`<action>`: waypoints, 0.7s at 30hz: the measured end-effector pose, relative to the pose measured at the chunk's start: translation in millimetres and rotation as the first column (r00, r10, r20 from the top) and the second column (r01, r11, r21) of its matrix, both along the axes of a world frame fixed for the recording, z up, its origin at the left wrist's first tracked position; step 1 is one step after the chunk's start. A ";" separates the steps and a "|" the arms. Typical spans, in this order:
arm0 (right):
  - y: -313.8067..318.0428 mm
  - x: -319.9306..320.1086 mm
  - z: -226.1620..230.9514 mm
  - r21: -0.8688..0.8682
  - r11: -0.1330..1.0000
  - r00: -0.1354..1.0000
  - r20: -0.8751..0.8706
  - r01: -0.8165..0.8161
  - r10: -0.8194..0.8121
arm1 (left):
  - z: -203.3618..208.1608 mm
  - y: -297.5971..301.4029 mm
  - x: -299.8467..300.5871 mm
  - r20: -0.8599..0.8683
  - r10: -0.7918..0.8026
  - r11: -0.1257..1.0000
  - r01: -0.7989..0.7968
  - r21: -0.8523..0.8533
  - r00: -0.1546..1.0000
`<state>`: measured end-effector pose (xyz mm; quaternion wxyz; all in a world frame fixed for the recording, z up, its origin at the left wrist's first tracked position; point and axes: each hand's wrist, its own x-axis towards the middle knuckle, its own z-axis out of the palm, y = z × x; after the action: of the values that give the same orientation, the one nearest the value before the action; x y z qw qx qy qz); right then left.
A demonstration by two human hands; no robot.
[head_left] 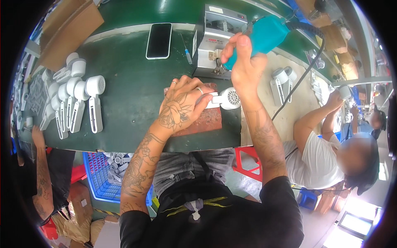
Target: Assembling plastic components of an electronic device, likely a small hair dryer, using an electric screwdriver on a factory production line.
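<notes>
My left hand [182, 101] presses a white plastic handheld fan [230, 98] down on a worn reddish-brown pad [198, 126]. The fan's round grille end points right, and my fingers cover most of its handle. Raised at the upper right, my right hand [247, 62] is wrapped round a teal electric screwdriver [266, 35] with a black cable. The screwdriver's tip is down at the front of a silver screw feeder [213, 41], where my fingers partly hide it; whether it touches a screw I cannot tell.
Several white fans [74, 97] stand grouped on the left. A phone [159, 40] and a small blue screwdriver [187, 54] lie behind the pad. More fans [282, 82] are on the right. A blue basket [97, 177] of parts sits below the table edge. People work on both sides.
</notes>
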<state>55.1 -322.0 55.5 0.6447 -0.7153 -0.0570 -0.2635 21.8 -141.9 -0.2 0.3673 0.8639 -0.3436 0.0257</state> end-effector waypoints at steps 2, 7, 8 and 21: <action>6.6 -13.2 5.6 0.019 1.000 0.998 -0.063 -0.015 0.016 | -0.6 1.2 -0.1 -0.009 0.003 1.000 -0.003 -0.009 1.000; 3.6 -45.5 7.3 0.043 0.999 0.999 -0.044 -0.030 0.032 | 4.2 -2.8 -1.3 -0.004 -0.018 1.000 0.018 -0.022 1.000; 5.2 -46.4 5.2 0.043 0.999 0.998 -0.045 -0.030 0.032 | 4.5 -2.1 -1.9 -0.015 -0.010 1.000 0.010 -0.008 1.000; 11.9 -43.1 -28.4 0.105 0.988 0.993 -0.030 -0.109 0.113 | 3.5 13.6 1.6 0.056 0.041 0.992 -0.047 0.121 0.998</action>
<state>11.9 -310.1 27.1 0.6953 -0.6814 -0.0717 -0.2170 23.4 -128.3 3.3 0.3039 0.8911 -0.3352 0.0359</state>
